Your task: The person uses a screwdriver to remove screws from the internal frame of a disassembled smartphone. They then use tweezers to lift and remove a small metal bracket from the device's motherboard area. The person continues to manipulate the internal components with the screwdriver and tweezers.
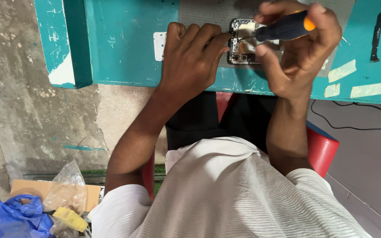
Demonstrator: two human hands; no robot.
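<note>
An opened phone [242, 43] with its circuit board bare lies on a grey mat [203, 11] on the teal table [124, 48]. My left hand [190, 57] is curled into a loose fist and presses on the phone's left edge. My right hand [300, 48] grips a small screwdriver [287, 27] with a dark handle and orange cap. Its metal tip points left onto the board. Part of the phone is hidden under both hands.
A small white plate [158, 45] lies left of the phone. Pale tape strips [342, 70] and a black strip part [378, 31] sit at the table's right. A black cable [358, 128] runs on the floor. A red seat [322, 147], blue bag [9, 216] and cardboard [45, 189] are below.
</note>
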